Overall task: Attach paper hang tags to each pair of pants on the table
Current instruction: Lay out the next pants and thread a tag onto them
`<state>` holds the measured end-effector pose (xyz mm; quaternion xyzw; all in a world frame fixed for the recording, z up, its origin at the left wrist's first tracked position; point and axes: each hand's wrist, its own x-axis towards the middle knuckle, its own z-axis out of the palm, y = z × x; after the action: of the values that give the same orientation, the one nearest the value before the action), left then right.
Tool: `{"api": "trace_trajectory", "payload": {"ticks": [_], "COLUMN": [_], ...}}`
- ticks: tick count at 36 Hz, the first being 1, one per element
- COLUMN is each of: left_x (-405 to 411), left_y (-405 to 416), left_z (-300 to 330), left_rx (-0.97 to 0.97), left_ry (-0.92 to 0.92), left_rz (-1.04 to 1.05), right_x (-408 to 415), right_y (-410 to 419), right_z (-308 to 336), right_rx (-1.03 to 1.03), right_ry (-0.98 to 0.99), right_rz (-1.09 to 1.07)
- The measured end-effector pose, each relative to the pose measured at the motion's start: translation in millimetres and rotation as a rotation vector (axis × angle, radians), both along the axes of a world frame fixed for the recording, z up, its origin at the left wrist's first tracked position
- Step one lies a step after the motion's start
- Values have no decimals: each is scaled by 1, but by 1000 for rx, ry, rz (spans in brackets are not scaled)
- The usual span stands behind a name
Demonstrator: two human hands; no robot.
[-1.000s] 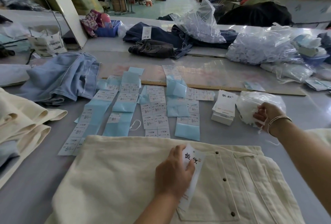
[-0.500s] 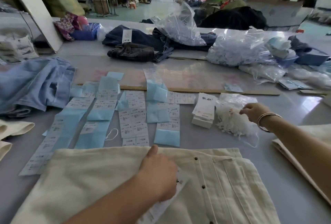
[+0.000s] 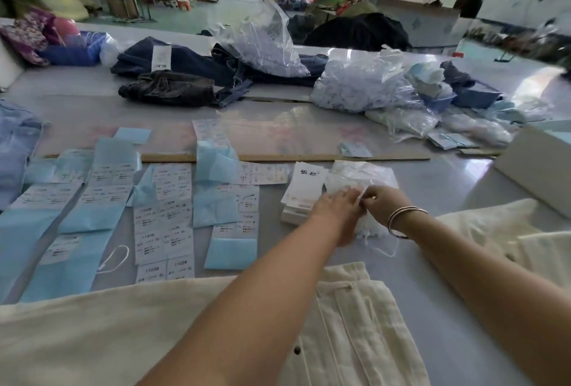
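Moved off cream pants (image 3: 129, 333) w/ left hand (image 3: 335, 209), now at string bag (image 3: 361, 175) beside right hand (image 3: 381, 204). Hang tags (image 3: 306, 189) stacked just left. Right pinches white string; left grip blurred, can't tell.

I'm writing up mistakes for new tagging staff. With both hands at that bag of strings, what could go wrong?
Both hands pick at the bag of strings; pulling one might drag out a tangled clump. The left forearm crosses beside the hang tag stack and could knock it over.
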<state>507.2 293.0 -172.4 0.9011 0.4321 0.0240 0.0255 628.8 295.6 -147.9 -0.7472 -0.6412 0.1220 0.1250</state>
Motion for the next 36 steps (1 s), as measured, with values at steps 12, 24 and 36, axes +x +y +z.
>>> {"api": "trace_trajectory", "payload": {"ticks": [12,24,36], "left_x": [-7,-131,-180], "left_y": [14,-110,-218], "left_z": [-17,9,-61], "left_rx": [-13,-448,111], "left_ry": [40,-1187,-465], "left_rz": [21,397,600], "right_x": [21,-70,-111], "right_y": [-37,-117,-177], "right_z": [30,16,-55], "right_rx": [136,-34,56], "right_ry": [552,681,-206], "right_rz": [-11,279,653]}}
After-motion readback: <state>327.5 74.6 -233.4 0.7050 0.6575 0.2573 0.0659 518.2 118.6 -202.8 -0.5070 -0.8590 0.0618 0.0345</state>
